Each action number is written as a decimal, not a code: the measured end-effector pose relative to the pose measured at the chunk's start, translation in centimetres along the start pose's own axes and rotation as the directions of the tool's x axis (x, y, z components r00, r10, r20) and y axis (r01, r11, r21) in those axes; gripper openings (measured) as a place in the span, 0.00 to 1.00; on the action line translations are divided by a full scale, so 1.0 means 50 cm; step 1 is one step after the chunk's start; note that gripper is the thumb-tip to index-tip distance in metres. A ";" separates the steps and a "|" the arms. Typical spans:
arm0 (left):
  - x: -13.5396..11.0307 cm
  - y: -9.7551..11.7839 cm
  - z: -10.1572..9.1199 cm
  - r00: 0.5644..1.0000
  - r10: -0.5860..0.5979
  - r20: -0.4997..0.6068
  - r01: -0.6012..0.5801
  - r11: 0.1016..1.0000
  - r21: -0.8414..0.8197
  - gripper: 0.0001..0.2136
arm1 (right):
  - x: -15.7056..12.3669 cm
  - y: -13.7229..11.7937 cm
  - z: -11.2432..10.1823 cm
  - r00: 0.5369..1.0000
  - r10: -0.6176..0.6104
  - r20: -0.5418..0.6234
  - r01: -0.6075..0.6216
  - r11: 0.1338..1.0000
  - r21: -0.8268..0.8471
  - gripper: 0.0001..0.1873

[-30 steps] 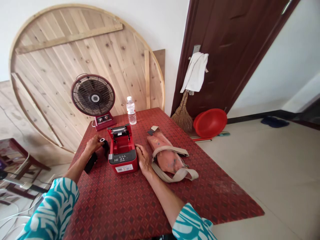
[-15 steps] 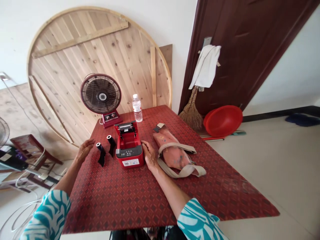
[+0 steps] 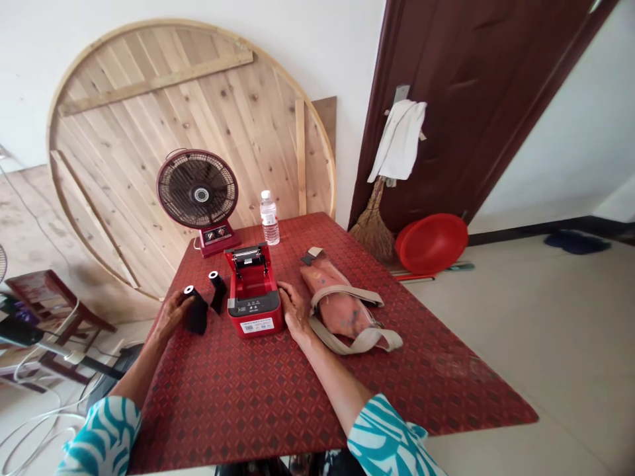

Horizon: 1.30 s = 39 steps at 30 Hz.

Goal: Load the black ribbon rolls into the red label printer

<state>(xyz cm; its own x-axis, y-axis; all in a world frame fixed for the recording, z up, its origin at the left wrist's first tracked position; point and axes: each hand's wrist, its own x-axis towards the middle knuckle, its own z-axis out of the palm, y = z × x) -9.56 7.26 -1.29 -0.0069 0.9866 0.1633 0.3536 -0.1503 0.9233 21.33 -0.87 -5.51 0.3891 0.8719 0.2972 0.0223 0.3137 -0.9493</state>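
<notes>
From where I stand, the left hand (image 3: 173, 316) lies against the black roll (image 3: 196, 312) at the red printer's (image 3: 254, 291) 9 o'clock. Its fingers pass behind the roll, so I cannot tell grip from mere touch. The printer's front sticker (image 3: 256, 325) is too small to read. At the view's 9 o'clock the edge cuts off a wooden stool (image 3: 44, 297). At 3 o'clock lie small dark shapes (image 3: 575, 241), perhaps slippers. Both sleeves (image 3: 99, 436) run off at 6 o'clock.

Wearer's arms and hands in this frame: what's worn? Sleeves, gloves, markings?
Left hand and right hand are bare, no gloves. Left sleeve and right sleeve are teal with white swirl pattern, ending near the elbows; forearms uncovered. No watch or ring visible.
</notes>
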 end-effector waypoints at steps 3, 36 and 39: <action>-0.018 0.061 0.010 0.997 0.029 0.078 -0.020 0.994 -0.111 0.34 | 0.002 0.002 0.002 1.000 -0.012 -0.002 0.012 1.000 0.006 0.17; -0.032 0.248 0.188 0.754 0.178 0.632 -0.439 0.853 0.283 0.16 | 0.010 0.001 0.008 0.997 -0.067 -0.040 0.067 0.998 0.001 0.14; -0.078 0.230 0.167 0.797 0.220 0.562 -0.417 0.874 0.248 0.16 | 0.008 -0.002 0.007 0.998 -0.056 -0.039 0.056 0.998 -0.001 0.15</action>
<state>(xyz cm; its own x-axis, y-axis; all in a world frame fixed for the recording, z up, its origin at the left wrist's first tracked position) 2.37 2.23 5.78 0.5985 0.7891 0.1381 0.5441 -0.5269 0.6529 21.16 -0.42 -5.26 0.4229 0.8374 0.3462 0.0454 0.3619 -0.9311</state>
